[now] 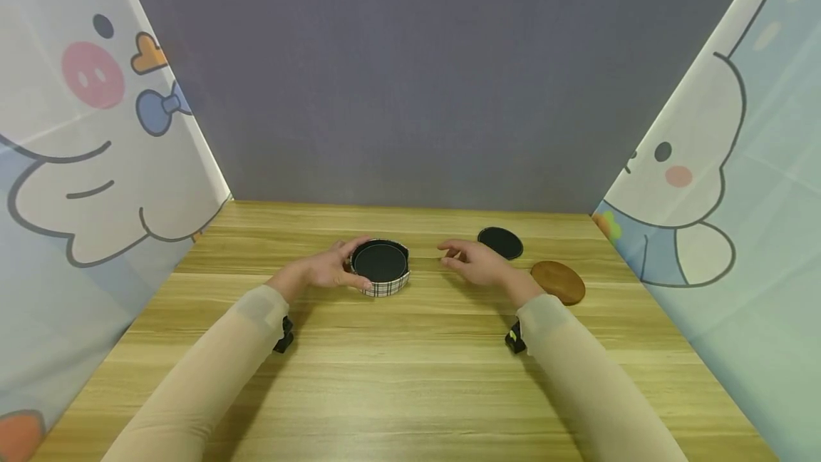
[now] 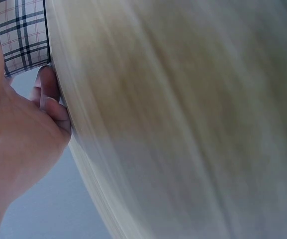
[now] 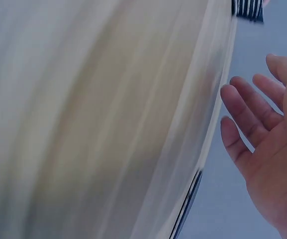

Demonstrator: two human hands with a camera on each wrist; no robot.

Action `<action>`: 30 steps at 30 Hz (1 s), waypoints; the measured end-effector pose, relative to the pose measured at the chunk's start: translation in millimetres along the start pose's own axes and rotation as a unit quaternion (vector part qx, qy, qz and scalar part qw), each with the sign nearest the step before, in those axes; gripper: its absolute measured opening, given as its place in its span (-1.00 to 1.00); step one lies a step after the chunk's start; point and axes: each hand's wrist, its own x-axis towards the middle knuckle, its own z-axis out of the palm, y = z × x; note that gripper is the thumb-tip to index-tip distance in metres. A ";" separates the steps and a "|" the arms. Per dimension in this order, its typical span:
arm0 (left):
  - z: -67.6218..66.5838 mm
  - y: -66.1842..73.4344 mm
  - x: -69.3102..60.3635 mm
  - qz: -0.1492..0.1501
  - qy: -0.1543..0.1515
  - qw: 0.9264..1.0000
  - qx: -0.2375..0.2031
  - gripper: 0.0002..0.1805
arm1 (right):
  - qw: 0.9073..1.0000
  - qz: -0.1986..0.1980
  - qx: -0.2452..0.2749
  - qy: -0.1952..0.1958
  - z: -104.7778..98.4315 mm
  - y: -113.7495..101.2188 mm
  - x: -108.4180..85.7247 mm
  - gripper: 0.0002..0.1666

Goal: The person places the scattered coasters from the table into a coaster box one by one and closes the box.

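A round holder [image 1: 388, 288] with a plaid side wall stands on the table, left of the middle, with a black disc [image 1: 380, 261] lying inside it. My left hand [image 1: 328, 267] grips the holder from its left side, thumb at the front and fingers round the back. In the left wrist view, the plaid wall [image 2: 25, 37] shows beside the hand's thumb. My right hand [image 1: 477, 262] hovers to the right of the holder, apart from it. Its fingers are loosely bent and hold nothing, as the right wrist view of the hand [image 3: 270, 129] also shows.
A flat black round coaster [image 1: 500, 242] lies on the wooden table [image 1: 398, 376] just beyond my right hand. Nearer, beside the right wrist, is a brown round coaster [image 1: 559, 281]. A grey wall [image 1: 410, 91] rises behind the table, with cartoon-printed curtains at both sides.
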 end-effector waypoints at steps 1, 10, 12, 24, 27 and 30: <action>0.0 -0.3 -0.1 0.000 0.000 1.000 0.000 0.32 | 1.000 0.004 -0.004 0.003 -2.6 3.9 -2.7 -0.41; -0.4 -2.6 0.1 -0.007 -0.006 1.000 -0.007 0.31 | 0.999 0.045 -0.002 0.028 -21.6 38.8 -15.6 -0.42; -0.5 -2.4 0.1 -0.006 -0.006 1.000 -0.008 0.31 | 0.998 0.047 -0.006 0.037 -25.2 45.0 -15.6 -0.43; -1.5 -0.6 -0.3 -0.010 -0.008 1.000 -0.016 0.29 | 0.991 0.088 -0.082 0.065 -44.5 64.2 -13.1 -0.43; -1.4 -1.9 0.1 -0.008 -0.008 1.000 -0.016 0.29 | 0.986 0.119 -0.103 0.059 -46.6 68.0 -11.9 -0.41; -1.4 -3.1 0.7 -0.006 -0.011 1.000 -0.016 0.29 | 0.983 0.146 -0.105 0.044 -46.9 70.2 -11.3 -0.40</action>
